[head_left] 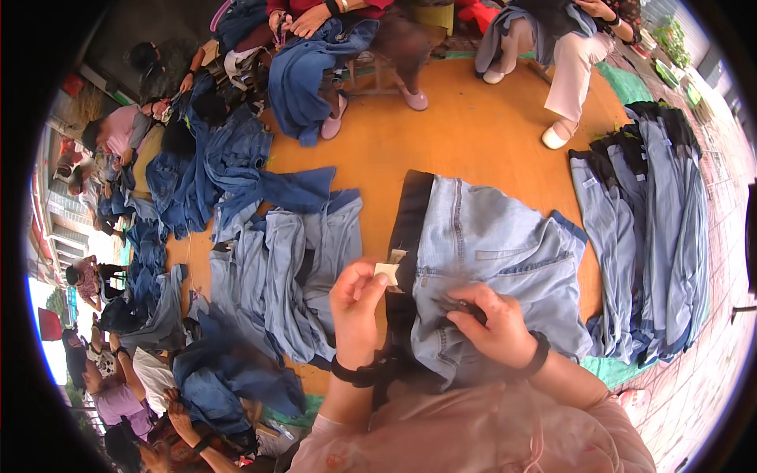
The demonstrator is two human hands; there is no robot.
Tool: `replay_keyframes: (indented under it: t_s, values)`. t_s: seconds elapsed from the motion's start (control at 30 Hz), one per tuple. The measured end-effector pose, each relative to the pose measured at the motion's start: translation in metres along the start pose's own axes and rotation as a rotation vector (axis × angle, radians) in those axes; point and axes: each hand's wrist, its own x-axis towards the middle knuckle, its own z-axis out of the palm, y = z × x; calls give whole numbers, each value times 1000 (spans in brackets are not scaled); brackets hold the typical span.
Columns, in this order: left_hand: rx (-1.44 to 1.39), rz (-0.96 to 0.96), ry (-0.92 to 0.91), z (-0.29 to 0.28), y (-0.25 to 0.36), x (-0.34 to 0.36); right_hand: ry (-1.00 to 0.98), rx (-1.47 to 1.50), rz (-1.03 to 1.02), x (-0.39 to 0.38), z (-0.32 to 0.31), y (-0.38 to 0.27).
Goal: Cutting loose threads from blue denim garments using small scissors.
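Observation:
Light blue jeans (497,236) with a wide black waistband (411,209) lie in front of me, the waistband to the left. Between thumb and fingers, my left hand (356,307) pinches a small cream label (386,273) at the waistband's edge. My right hand (498,323) is closed around a small dark tool (461,307), apparently thread snips, over the front of the jeans. Motion blur and the fingers hide part of the tool.
Piles of light blue jeans (268,276) lie left on the orange board (473,118). More jeans with black waistbands (650,213) are stacked at the right. Several people sit around with denim, including a person in pale trousers (579,67) at the far right.

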Motion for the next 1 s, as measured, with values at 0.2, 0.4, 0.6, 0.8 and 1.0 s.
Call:
replay_keyframes:
  t_s: [0.2, 0.4, 0.6, 0.8, 1.0]
  values:
    - [12, 18, -4, -5, -4, -3, -5, 13, -17, -3, 2, 1]
    - [56, 10, -24, -3, -5, -1, 46, 2, -25, -7, 3, 7]
    - [110, 48, 11, 1, 2, -2, 40, -10, -90, -6, 5, 3]
    - [133, 39, 16, 6, 2, -2, 74, -34, -158, -13, 7, 6]
    - [147, 37, 26, 2, -3, -2, 74, -15, -202, -15, 6, 9]
